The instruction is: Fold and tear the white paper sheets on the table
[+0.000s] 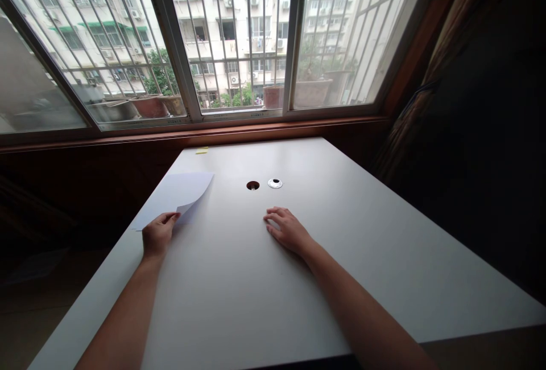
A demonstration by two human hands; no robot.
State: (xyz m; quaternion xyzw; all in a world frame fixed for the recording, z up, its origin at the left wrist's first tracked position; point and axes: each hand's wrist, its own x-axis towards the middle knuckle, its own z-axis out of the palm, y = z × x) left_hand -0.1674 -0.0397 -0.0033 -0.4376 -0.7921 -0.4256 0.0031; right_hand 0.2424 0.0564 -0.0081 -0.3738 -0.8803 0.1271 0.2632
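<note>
The sheet of paper [179, 188] is on the left side of the counter [230, 290], close to its left edge. One corner near the person is bent up, and that is where it is being held. To do this part well, I think a soft pinch is best, because a hard squeeze could crease thin paper. It should also help to move slowly, so the sheet does not flap or slip off the side.

The left hand [157, 237] is closed in a small pinch, with the corner of the paper between the thumb and fingers. The right hand [290, 230] has nothing in it. Its fingers are a bit bent and loose, with small gaps between them. It is low over the middle of the counter, and I cannot tell if the fingertips touch the top. Just past it are a round hole [253, 185] and a shiny round cap [275, 183], side by side.
</note>
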